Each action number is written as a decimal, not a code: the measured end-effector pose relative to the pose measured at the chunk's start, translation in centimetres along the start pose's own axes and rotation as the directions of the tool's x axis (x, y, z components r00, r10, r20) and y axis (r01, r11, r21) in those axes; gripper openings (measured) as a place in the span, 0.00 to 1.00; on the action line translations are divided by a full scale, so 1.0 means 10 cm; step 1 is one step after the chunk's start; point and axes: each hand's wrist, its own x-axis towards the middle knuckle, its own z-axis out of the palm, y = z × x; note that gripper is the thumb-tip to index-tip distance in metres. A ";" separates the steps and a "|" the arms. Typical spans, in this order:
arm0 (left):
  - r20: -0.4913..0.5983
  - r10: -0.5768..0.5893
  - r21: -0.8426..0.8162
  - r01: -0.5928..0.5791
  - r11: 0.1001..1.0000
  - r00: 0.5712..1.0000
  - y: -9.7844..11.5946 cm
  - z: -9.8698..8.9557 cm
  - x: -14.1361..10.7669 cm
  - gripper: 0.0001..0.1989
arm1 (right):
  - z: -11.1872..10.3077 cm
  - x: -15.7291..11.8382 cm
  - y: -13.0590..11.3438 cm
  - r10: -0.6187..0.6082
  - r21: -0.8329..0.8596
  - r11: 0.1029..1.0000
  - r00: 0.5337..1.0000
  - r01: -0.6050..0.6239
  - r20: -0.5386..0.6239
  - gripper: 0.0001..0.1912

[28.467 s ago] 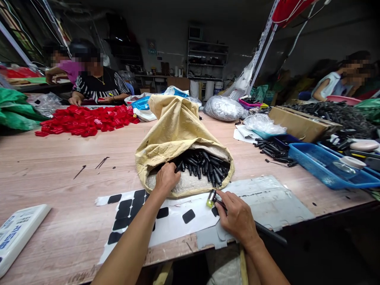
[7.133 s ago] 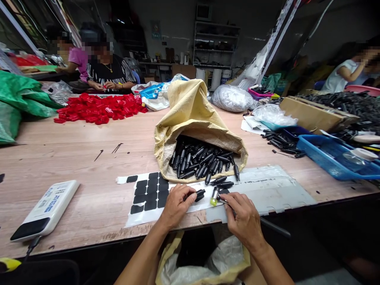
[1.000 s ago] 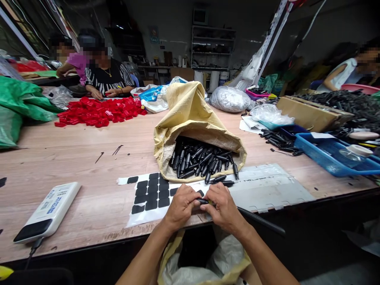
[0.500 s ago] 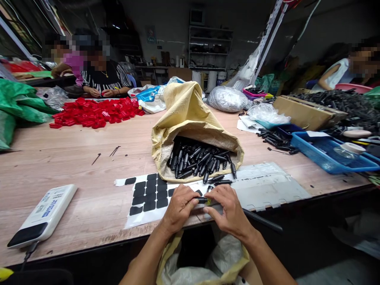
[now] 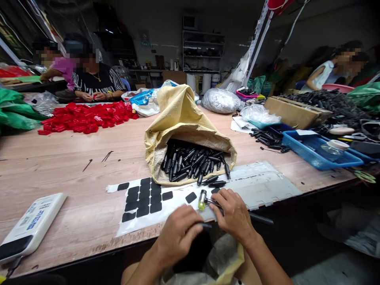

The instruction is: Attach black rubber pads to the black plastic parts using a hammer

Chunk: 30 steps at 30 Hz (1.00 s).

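Along the table edge, the left hand is pinching 1 black piece, which loosening fingers could be dropping; the right hand is gripping a hammer-like tool.

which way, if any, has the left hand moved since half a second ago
Yes: judged against the table's front edge, the left hand has moved toward the person's body.

Head-worn view, forward and down over the near worktable
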 end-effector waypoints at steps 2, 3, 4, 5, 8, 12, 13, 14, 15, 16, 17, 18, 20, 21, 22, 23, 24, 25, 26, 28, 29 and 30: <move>0.124 0.031 -0.002 -0.031 1.000 0.992 0.09 0.12 -0.17 0.09 | 0.01 0.00 -0.01 0.000 -0.004 1.000 1.000 0.000 -0.002 0.08; 0.177 0.026 0.023 -0.030 0.999 0.984 0.11 0.20 -0.25 0.09 | 0.01 0.00 -0.01 0.002 -0.006 1.000 1.000 -0.002 -0.007 0.08; 0.220 -0.002 0.068 -0.013 0.998 0.975 0.10 0.27 -0.32 0.09 | 0.02 -0.01 -0.01 0.003 -0.008 1.000 1.000 -0.003 -0.014 0.07; 0.249 -0.053 0.128 0.021 0.992 0.967 0.08 0.35 -0.37 0.10 | 0.03 -0.01 -0.01 0.004 -0.010 1.000 1.000 -0.004 -0.021 0.08; 0.259 -0.275 0.310 0.190 0.931 0.926 -0.02 0.51 -0.48 0.12 | 0.06 -0.03 -0.01 0.005 -0.014 1.000 0.999 -0.005 -0.043 0.09; 0.288 -0.342 0.287 0.260 0.922 0.895 0.03 0.45 -0.44 0.10 | 0.08 -0.05 -0.01 -0.002 -0.028 1.000 0.998 0.000 -0.067 0.10; 0.290 -0.298 0.223 0.239 0.945 0.909 0.07 0.38 -0.39 0.10 | 0.08 -0.05 -0.01 -0.005 -0.032 0.999 0.997 0.003 -0.071 0.10; 0.270 -0.252 0.159 0.215 0.964 0.929 0.11 0.29 -0.32 0.09 | 0.09 -0.06 -0.01 -0.006 -0.035 0.999 0.997 0.004 -0.076 0.10; 0.218 -0.219 0.111 0.199 0.974 0.951 0.13 0.20 -0.23 0.07 | 0.09 -0.06 -0.01 -0.008 -0.037 0.999 0.997 0.005 -0.079 0.10; 0.136 -0.200 0.093 0.189 0.978 0.970 0.13 0.10 -0.12 0.06 | 0.09 -0.06 -0.01 -0.008 -0.037 0.999 0.997 0.005 -0.081 0.09; 0.024 -0.205 0.109 0.202 0.973 0.978 0.10 0.00 0.00 0.06 | 0.09 -0.06 -0.01 -0.007 -0.037 0.999 0.997 0.004 -0.083 0.09; -0.111 -0.210 0.148 0.225 0.963 0.971 0.05 -0.09 0.13 0.07 | 0.09 -0.06 -0.01 -0.007 -0.035 0.999 0.996 0.004 -0.085 0.09; -0.337 -0.207 0.253 0.300 0.920 0.919 -0.14 -0.24 0.38 0.08 | 0.10 -0.06 -0.01 -0.009 -0.030 1.000 0.996 0.007 -0.092 0.09; -0.403 -0.214 0.301 0.350 0.887 0.890 -0.24 -0.29 0.49 0.08 | 0.10 -0.06 -0.01 -0.010 -0.027 1.000 0.995 0.007 -0.097 0.09; -0.431 -0.234 0.346 0.399 0.849 0.871 -0.34 -0.33 0.58 0.08 | 0.10 -0.06 -0.01 -0.010 -0.024 1.000 0.995 0.008 -0.102 0.09; -0.439 -0.262 0.386 0.443 0.809 0.860 -0.42 -0.36 0.65 0.08 | 0.10 -0.06 -0.01 -0.010 -0.021 1.000 0.994 0.008 -0.106 0.08; -0.436 -0.292 0.420 0.479 0.771 0.852 -0.48 -0.37 0.71 0.08 | 0.10 -0.06 -0.01 -0.010 -0.019 1.000 0.994 0.008 -0.109 0.08; -0.428 -0.322 0.448 0.508 0.736 0.845 -0.52 -0.37 0.75 0.08 | 0.10 -0.06 -0.01 -0.008 -0.015 1.000 0.994 0.006 -0.111 0.08; -0.423 -0.347 0.468 0.530 0.707 0.837 -0.54 -0.37 0.78 0.08 | 0.10 -0.06 -0.01 -0.005 -0.011 1.000 0.994 0.004 -0.112 0.08; -0.423 -0.371 0.490 0.553 0.674 0.827 -0.53 -0.36 0.79 0.08 | 0.10 -0.07 -0.01 0.002 0.005 1.000 0.994 -0.001 -0.113 0.08; -0.426 -0.363 0.499 0.550 0.670 0.829 -0.51 -0.36 0.78 0.06 | 0.11 -0.08 0.00 0.005 0.017 1.000 0.993 -0.003 -0.115 0.09; -0.432 -0.338 0.512 0.535 0.672 0.836 -0.49 -0.35 0.76 0.05 | 0.12 -0.09 0.00 0.008 0.033 0.999 0.993 -0.004 -0.119 0.08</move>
